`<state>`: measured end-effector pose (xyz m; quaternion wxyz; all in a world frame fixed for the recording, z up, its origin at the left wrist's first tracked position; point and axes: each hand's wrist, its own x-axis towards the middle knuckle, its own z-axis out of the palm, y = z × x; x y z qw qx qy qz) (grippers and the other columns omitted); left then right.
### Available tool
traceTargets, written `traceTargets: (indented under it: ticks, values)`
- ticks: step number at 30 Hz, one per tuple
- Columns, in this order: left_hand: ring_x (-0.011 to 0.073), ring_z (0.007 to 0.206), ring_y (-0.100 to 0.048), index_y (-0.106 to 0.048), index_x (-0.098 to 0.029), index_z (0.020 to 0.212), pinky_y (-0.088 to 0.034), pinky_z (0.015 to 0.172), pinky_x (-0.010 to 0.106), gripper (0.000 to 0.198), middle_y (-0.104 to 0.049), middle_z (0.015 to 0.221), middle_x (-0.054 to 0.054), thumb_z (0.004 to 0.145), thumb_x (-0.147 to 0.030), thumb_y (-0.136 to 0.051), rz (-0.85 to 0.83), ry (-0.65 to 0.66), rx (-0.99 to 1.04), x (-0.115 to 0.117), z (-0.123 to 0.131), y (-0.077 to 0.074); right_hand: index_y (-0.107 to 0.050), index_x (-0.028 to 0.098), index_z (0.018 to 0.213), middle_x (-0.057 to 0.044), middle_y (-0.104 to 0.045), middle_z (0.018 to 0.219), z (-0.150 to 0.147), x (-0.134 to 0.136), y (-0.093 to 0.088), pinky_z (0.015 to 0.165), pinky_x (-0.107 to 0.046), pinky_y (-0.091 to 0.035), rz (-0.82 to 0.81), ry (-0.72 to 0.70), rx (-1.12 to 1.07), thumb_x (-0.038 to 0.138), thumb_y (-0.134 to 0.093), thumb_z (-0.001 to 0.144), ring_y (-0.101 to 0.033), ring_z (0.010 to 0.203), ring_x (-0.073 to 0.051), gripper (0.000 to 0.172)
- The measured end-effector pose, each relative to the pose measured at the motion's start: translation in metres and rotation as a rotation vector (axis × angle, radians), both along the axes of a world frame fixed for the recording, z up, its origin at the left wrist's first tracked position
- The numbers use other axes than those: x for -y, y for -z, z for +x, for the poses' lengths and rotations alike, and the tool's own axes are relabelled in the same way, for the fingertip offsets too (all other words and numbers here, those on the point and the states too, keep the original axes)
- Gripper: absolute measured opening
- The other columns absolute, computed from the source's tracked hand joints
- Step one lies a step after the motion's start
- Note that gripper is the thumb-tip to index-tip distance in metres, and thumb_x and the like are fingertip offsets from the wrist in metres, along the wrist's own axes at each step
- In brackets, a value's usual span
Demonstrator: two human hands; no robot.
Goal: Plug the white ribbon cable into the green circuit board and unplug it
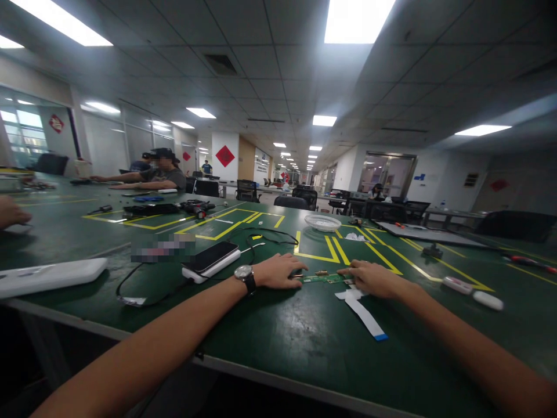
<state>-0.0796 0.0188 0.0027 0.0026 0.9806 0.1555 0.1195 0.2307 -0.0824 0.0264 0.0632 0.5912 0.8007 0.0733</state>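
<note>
A narrow green circuit board [324, 278] lies low over the green table between my two hands. My left hand [278, 271], with a watch on its wrist, has its fingers closed around the board's left end. At the right end, the fingers of my right hand [375, 278] pinch the board. A white flat ribbon cable [364, 316] with a blue tip stretches from beneath my right hand toward the table's front edge. Just behind the board sits a small brownish part [321, 272], too small to make out.
To the left are a black phone [214, 256] on a white block, a black cable and a long white case [52, 277]. A clear bowl [322, 223] stands behind. Two small rounded items [488, 300] lie right. Another person's hand [12, 213] rests far left; a co-worker [163, 171] sits across.
</note>
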Motion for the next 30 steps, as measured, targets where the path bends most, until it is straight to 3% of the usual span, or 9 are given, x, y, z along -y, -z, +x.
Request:
traceTargets:
  ticks: [7,14,20,24,30]
  values:
    - [0.0267,0.116,-0.053,-0.046,-0.025,0.138,-0.045,0.092,0.038,0.048,-0.057,0.131,0.007,0.092,-0.033,-0.055,-0.003,-0.046,0.004,0.002,0.004,-0.002,-0.053,0.034,0.140,-0.010,-0.061,0.111,0.004,-0.003,0.003,0.080,-0.038,-0.047,0.045,0.034,0.030,0.027,-0.041,0.091,-0.063,0.097,-0.027,0.050]
    - [0.0267,0.114,-0.054,-0.049,-0.026,0.133,-0.046,0.089,0.036,0.037,-0.060,0.126,0.007,0.098,-0.038,-0.051,0.077,-0.156,0.023,-0.006,0.009,0.004,-0.053,0.033,0.140,-0.011,-0.060,0.109,0.015,-0.010,0.009,0.079,-0.040,-0.047,0.051,0.119,0.039,0.032,-0.037,0.095,-0.062,0.099,-0.029,0.047]
    - [0.0280,0.112,-0.054,-0.051,-0.024,0.132,-0.047,0.087,0.038,0.037,-0.060,0.123,0.008,0.097,-0.038,-0.053,0.107,-0.271,0.054,-0.015,0.014,0.011,-0.055,0.030,0.137,-0.014,-0.059,0.117,0.001,-0.007,0.009,0.080,-0.045,-0.048,0.066,0.250,0.003,0.042,-0.030,0.099,-0.060,0.105,-0.032,0.048]
    - [0.0283,0.111,-0.054,-0.052,-0.023,0.130,-0.047,0.087,0.039,0.035,-0.061,0.121,0.009,0.098,-0.036,-0.050,0.102,-0.271,0.062,-0.014,0.015,0.014,-0.055,0.027,0.137,-0.017,-0.057,0.124,-0.012,-0.004,0.013,0.085,-0.051,-0.047,0.101,0.331,0.017,0.044,-0.031,0.098,-0.056,0.112,-0.035,0.049]
    - [0.0271,0.111,-0.054,-0.054,-0.024,0.130,-0.047,0.087,0.038,0.033,-0.061,0.121,0.009,0.099,-0.033,-0.045,0.099,-0.250,0.056,-0.011,0.015,0.015,-0.051,0.024,0.140,-0.019,-0.055,0.126,-0.017,-0.003,0.019,0.089,-0.052,-0.045,0.094,0.330,0.028,0.046,-0.028,0.100,-0.053,0.114,-0.035,0.051]
